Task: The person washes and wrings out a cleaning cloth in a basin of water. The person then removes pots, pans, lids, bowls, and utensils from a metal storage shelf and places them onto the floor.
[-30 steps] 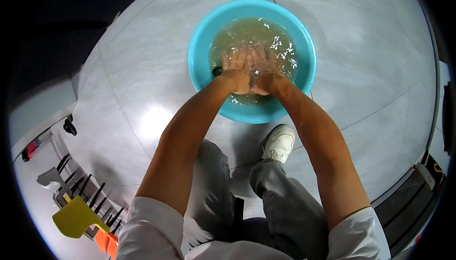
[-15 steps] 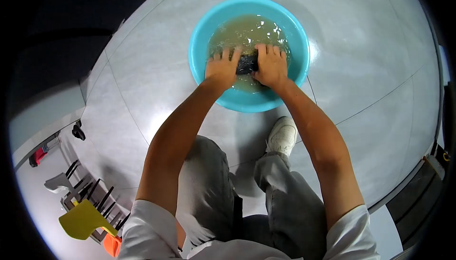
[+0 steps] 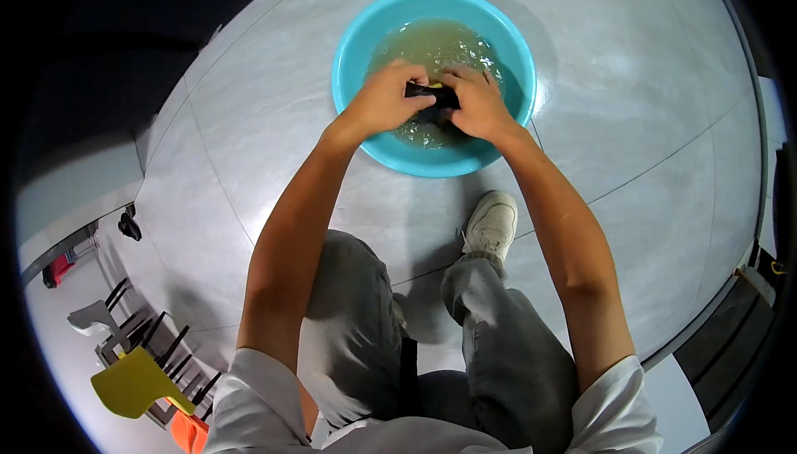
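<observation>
A turquoise basin [image 3: 351, 47] stands on the floor with cloudy brownish water [image 3: 432, 36] in it. Over the water, my left hand [image 3: 388, 99] pinches the left end of a wet black cloth-like item [image 3: 433, 105]. My right hand [image 3: 476, 105] grips the item's right end, fingers bent over its upper edge. A small yellow patch shows on the item between my hands. Its lower part hangs at the water, and its full shape cannot be made out.
Below the basin are a white shoe [image 3: 491, 226] and grey trouser legs [image 3: 357, 321]. At the lower left are a yellow chair [image 3: 139, 382], an orange chair [image 3: 189, 432] and a grey chair [image 3: 91, 317]. A dark slatted surface [image 3: 722, 371] lies at the right edge.
Both hands were spread in the water a second ago, then lay on the black item. Now they have closed on its ends and raised it partly out of the water.
</observation>
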Available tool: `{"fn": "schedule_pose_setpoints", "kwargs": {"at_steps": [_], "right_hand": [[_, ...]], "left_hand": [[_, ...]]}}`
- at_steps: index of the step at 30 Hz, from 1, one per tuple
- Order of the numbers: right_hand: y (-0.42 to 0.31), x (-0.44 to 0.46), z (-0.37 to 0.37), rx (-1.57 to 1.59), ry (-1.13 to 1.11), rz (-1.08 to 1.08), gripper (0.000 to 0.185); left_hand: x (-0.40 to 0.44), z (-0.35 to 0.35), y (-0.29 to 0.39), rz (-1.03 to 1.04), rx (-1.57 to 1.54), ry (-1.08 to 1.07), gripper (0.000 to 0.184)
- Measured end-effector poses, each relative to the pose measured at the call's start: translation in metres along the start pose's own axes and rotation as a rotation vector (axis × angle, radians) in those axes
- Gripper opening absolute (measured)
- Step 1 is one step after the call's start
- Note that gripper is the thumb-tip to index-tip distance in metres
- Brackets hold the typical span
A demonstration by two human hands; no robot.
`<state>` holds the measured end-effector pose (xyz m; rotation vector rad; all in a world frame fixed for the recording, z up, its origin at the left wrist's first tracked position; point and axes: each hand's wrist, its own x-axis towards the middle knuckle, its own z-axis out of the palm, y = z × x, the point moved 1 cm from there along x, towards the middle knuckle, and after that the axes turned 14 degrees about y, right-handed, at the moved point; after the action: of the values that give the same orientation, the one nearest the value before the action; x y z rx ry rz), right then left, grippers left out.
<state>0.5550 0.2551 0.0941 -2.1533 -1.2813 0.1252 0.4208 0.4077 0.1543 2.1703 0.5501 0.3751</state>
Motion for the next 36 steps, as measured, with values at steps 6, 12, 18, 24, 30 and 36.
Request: {"fn": "schedule_pose_setpoints", "kwargs": {"at_steps": [6,12,18,24,30,36], "right_hand": [[-0.012,0.019,-0.038,0.49,0.045,0.324,0.031],[-0.036,0.03,-0.071,0.458,-0.01,0.337,0.027],[-0.041,0.03,-0.058,-0.118,0.225,0.051,0.038],[-0.027,0.03,-0.06,-0.049,0.117,0.265,0.04],[0.025,0.014,-0.056,0.181,0.092,0.484,0.037],[0.003,0.009,-0.083,0.77,-0.055,0.759,0.032]], "left_hand": [[0.002,-0.033,0.017,-0.092,0.008,0.074,0.016],[0.009,-0.053,0.032,-0.226,-0.406,0.304,0.012],[0.005,-0.062,0.078,-0.034,-0.478,0.395,0.012],[0.001,-0.081,0.101,0.038,-0.526,0.657,0.014],[-0.001,-0.1,0.085,-0.015,-0.502,0.841,0.017],[-0.007,-0.077,0.042,-0.324,-0.505,0.602,0.025]]}}
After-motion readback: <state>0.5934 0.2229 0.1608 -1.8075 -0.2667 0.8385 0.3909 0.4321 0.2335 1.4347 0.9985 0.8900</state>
